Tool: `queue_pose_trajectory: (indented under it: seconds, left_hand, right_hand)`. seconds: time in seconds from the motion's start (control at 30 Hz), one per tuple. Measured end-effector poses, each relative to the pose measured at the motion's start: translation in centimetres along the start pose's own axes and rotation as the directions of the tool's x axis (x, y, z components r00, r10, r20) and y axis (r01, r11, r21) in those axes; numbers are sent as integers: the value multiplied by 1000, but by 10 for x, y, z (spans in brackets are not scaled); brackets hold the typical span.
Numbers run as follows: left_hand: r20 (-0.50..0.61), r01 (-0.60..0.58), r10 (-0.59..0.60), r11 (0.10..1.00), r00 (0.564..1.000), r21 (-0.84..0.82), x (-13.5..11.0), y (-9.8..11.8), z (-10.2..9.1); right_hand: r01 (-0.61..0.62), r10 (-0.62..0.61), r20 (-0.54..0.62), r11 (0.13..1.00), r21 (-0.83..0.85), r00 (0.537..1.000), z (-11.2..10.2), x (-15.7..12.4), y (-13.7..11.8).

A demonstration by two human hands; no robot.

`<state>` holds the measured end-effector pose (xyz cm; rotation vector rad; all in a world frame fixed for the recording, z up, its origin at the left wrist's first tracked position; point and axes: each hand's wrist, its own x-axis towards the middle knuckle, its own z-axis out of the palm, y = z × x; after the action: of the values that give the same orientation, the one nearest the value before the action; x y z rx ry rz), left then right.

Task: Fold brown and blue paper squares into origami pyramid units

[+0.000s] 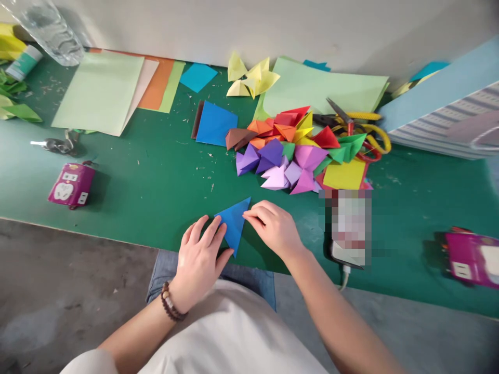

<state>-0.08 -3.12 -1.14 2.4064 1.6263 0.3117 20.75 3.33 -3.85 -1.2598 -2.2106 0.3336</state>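
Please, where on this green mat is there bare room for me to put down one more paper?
Bare green mat lies between the pink socket strip and your left hand. Another patch lies between the blurred phone and the other socket strip. It is crowded around the folded paper pieces and the scissors.

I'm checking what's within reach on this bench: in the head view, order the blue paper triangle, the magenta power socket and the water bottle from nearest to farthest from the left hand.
From the left hand:
1. Blue paper triangle: touching it, on its right.
2. Magenta power socket: off to its left.
3. Water bottle: farthest, in the far left corner.
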Motion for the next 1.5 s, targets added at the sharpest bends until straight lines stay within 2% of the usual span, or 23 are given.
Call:
queue_pose_trajectory:
  seconds: [0.6,0.87,1.13,1.2,1.27,1.3,1.33,1.37,1.43,1.47,1.5]
  left_hand:
    - [-2,-12,12,1000,1000,12,0,0,1]
    - [1,-15,15,1000,1000,24,0,0,0]
    - [12,-13,13,1000,1000,19,0,0,-1]
    - [12,-10,10,1000,1000,18,0,0,-1]
    - [12,-9,8,1000,1000,14,0,-1,-1]
    - [13,-9,9,1000,1000,11,0,-1,-1]
    - [13,-10,9,1000,1000,8,0,-1,-1]
    - [13,-11,11,1000,1000,5,0,-1,0]
    - [11,-13,13,1000,1000,-2,-1,-2,0]
    - [8,-13,14,1000,1000,-6,-1,-2,0]
    - [4,-12,12,1000,1000,-9,0,-2,1]
  right_hand:
    - [118,-119,85,993,20,989,1,-25,-23]
    - [128,-132,130,991,39,983,3,-37,-32]
    - [169,-180,186,983,76,966,3,-42,-53]
    - [144,-168,186,980,134,968,1,-45,-57]
    - [7,-50,163,966,259,985,-2,-49,-59]
    - [-117,73,140,932,343,987,-4,-51,-59]
    - [-258,232,113,860,440,966,-6,-53,-58]
    - [-383,399,95,745,546,912,-8,-54,-57]
    - [-506,648,130,438,743,751,-11,-55,-55]
    - [-507,707,174,293,810,686,-12,-55,-54]
    - [-494,729,224,177,852,647,-13,-54,-53]
